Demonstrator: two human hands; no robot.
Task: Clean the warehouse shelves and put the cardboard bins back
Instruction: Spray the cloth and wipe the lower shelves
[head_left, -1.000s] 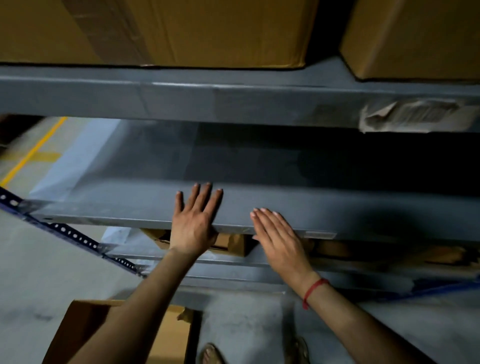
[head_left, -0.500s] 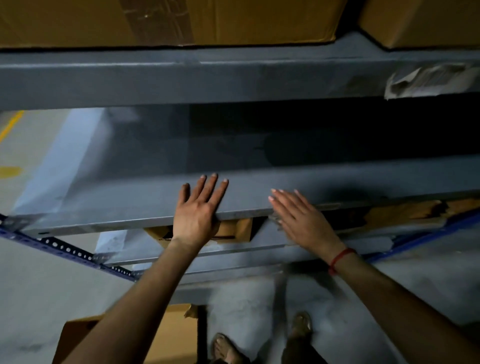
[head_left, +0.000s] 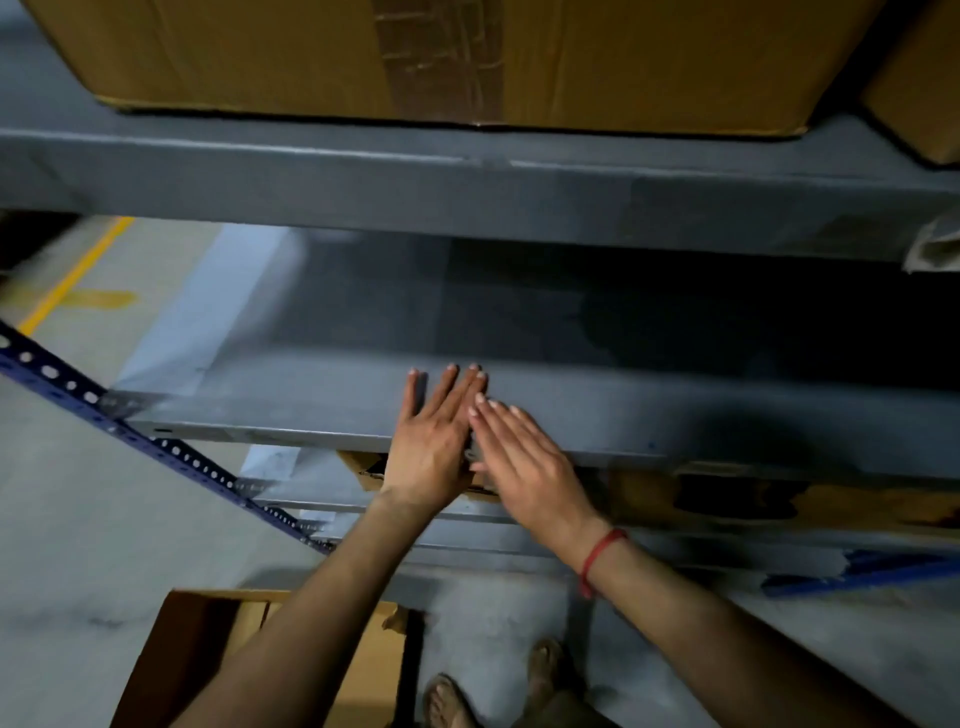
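Head view shows the grey shelf (head_left: 291, 400) running across the middle. Your left hand (head_left: 431, 447) and right hand (head_left: 524, 462) lie flat on its front lip, fingers straight and close together, holding nothing, the two hands touching. A cardboard bin (head_left: 208, 649) sits on the floor below left; a taped carton (head_left: 260, 52) rests on the upper shelf (head_left: 311, 176).

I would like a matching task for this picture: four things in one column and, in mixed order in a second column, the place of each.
Things
1. large taped box
2. open cardboard bin
3. red thread
4. left hand

Places
a. just behind the right hand
b. on the upper shelf
c. flat on the front edge of the middle shelf
d. on the floor

Pairs: 1-b, 2-d, 3-a, 4-c
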